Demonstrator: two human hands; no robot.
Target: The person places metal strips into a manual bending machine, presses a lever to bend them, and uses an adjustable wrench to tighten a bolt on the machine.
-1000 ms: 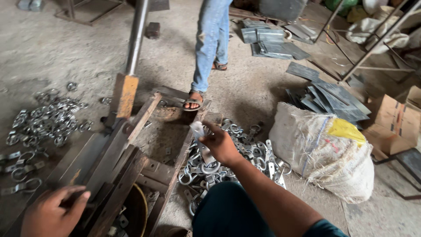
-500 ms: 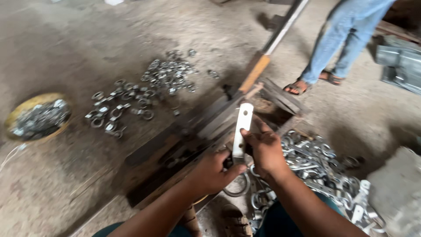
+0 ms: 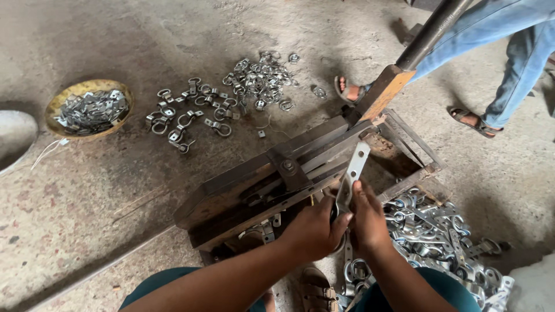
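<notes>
Both my hands grip one flat silver metal strip (image 3: 354, 169) with holes near its far end. My left hand (image 3: 315, 228) clasps its lower end and my right hand (image 3: 369, 219) holds it just above. The strip's top end rests against the steel bars of a floor-mounted lever press (image 3: 277, 170), whose long handle (image 3: 428, 32) rises to the upper right. A heap of shiny metal clamp pieces (image 3: 439, 231) lies to the right of my hands.
A person in jeans and sandals (image 3: 471, 118) stands at the upper right beside the handle. Finished ring clamps (image 3: 243, 86) are scattered on the concrete floor beyond the press. A yellow bowl (image 3: 65, 98) of metal parts sits at the left.
My view has swung left and settled over the press. My right hand brought a strip from the heap, my left hand joined it, and the strip now reaches the press bars.
</notes>
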